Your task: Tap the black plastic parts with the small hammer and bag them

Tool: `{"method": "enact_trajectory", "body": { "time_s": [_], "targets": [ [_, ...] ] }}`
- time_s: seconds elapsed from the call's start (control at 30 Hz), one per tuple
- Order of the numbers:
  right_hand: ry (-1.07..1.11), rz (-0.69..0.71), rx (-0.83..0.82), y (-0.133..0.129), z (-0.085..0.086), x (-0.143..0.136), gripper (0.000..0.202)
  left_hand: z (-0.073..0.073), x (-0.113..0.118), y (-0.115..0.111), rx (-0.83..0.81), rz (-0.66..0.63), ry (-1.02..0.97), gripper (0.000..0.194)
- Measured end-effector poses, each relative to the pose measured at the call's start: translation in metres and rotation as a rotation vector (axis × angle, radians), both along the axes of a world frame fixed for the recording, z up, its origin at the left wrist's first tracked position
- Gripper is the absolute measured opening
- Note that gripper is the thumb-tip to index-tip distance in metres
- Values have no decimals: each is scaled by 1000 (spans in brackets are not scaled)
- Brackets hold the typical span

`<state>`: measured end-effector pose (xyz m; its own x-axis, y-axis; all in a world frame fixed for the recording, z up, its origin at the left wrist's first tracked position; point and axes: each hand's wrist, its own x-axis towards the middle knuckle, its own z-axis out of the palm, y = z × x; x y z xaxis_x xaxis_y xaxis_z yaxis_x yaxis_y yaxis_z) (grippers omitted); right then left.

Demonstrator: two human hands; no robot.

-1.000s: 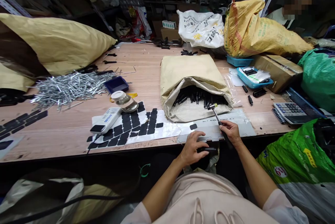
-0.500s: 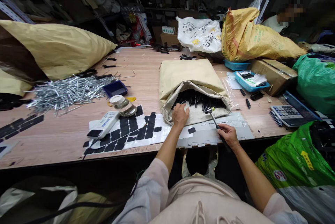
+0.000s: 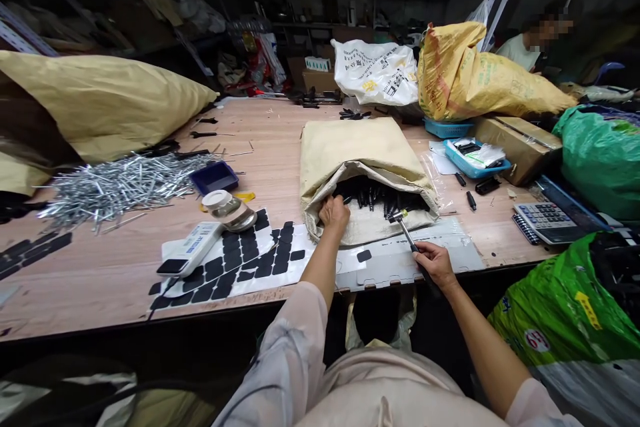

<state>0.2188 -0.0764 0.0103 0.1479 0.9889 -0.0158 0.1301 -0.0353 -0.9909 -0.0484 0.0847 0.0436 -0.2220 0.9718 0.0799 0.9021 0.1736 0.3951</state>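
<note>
A beige sack (image 3: 357,140) lies on the table with its mouth toward me, and black pieces (image 3: 373,195) show inside it. My left hand (image 3: 334,212) is at the left side of the mouth, its fingers closed by a dark piece, though their tips are partly hidden. Wrapped round the dark handle of a small hammer (image 3: 409,237) is my right hand (image 3: 435,263). The hammer's head rests at the front edge of the sack's mouth, close to the black pieces. Grey cardboard (image 3: 450,250) lies beneath the sack's front edge.
On the left are a heap of metal rods (image 3: 125,184), a dark blue tray (image 3: 215,177), a jar (image 3: 230,210), a white device (image 3: 193,250) and black stickers (image 3: 260,260). A calculator (image 3: 545,220), a carton (image 3: 520,144) and bags stand right. A person (image 3: 525,47) is behind.
My left hand has moved slightly left and deeper into the sack's mouth, its fingers now more closed. My right hand still holds the hammer. The view has shifted a little.
</note>
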Motion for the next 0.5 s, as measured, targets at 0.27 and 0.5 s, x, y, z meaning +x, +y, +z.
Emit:
{"method": "enact_trajectory", "body": {
  "time_s": [0.27, 0.5],
  "targets": [
    [-37, 2, 12, 1, -1, 1, 39, -1, 0, -15, 6, -59, 16, 23],
    [6, -20, 8, 1, -1, 3, 40, -10, 30, -64, -23, -497, -135, 17]
  ]
}}
